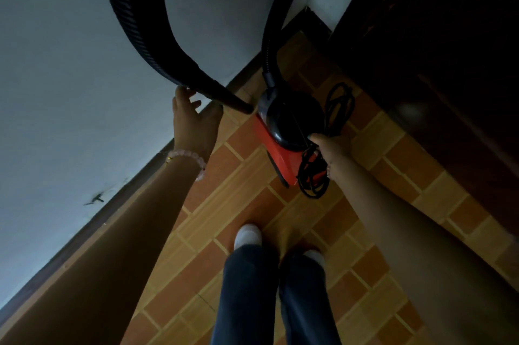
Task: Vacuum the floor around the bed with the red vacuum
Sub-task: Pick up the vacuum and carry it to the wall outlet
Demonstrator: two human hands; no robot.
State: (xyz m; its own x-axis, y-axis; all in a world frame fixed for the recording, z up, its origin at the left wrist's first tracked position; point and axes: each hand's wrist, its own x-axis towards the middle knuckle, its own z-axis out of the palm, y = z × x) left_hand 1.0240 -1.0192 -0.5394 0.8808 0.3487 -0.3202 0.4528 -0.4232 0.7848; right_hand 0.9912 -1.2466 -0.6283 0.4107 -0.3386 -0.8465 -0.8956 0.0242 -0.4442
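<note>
Above the tiled floor [224, 221], my left hand [193, 122] spreads open beside the hose [157, 47], my right hand [331, 150] clamped on the cord [311, 173] atop the red vacuum [278, 153].

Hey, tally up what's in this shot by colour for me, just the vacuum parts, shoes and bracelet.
Red: 1, vacuum body
Black: 3, hose, power cord, motor housing
White: 2, shoes
Pink: 1, bracelet
Total: 7

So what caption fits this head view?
Right hand grips the red vacuum's bundled cord; left hand reaches for its hose.
</note>
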